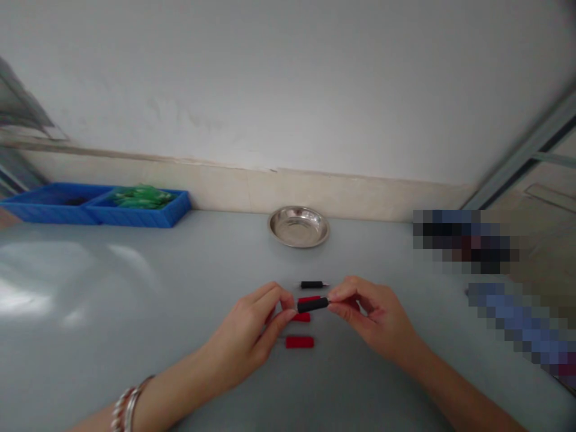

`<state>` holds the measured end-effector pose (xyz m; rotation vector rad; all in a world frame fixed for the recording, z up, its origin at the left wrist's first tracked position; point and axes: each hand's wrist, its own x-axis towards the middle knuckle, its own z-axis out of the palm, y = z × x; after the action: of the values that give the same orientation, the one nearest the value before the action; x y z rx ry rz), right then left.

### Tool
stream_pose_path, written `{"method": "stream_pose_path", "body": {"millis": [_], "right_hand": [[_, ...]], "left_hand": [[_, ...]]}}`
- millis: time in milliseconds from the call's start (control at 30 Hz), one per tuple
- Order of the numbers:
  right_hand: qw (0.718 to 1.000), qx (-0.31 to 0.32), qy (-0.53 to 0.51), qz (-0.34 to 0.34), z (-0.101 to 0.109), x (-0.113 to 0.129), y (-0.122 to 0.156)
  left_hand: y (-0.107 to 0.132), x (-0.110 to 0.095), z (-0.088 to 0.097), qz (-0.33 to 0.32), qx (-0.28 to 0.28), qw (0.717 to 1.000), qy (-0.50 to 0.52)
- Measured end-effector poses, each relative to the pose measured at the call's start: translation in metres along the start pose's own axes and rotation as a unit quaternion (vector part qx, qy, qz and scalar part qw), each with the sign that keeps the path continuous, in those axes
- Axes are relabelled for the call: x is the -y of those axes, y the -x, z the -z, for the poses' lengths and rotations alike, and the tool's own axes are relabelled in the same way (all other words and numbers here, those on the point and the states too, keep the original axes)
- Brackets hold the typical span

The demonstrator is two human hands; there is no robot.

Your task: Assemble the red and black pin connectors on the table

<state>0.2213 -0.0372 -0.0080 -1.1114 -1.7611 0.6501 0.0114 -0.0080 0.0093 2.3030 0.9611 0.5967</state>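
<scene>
Left hand [252, 327] and right hand [382, 318] are pinching opposite ends of a black piece [312, 305] (red pieces [299, 342] lying nearby); two-handed handling is seemingly underway; steadiness is likely mattering next.

Black piece [312, 305], red pieces [299, 342], silver dish [299, 228], blue tray walls [135, 218], grey tabletop [216, 258].

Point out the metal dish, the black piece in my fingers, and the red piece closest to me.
Metal dish [299, 229]: head view, on its bare inside floor.
Black piece [313, 305]: head view, middle of its black body.
Red piece [299, 342]: head view, middle of its red body.
</scene>
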Motion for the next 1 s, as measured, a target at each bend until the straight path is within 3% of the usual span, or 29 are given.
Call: {"method": "stream_pose_path", "body": {"millis": [467,1000], "right_hand": [[0.999,0.008,0.027,0.024,-0.003,0.001,-0.001],[0.989,-0.009,0.113,0.098,-0.007,0.003,0.002]], "left_hand": [[-0.004,0.003,0.003,0.032,0.001,0.999,0.026],[-0.004,0.009,0.0,0.043,-0.026,0.997,-0.051]]}}
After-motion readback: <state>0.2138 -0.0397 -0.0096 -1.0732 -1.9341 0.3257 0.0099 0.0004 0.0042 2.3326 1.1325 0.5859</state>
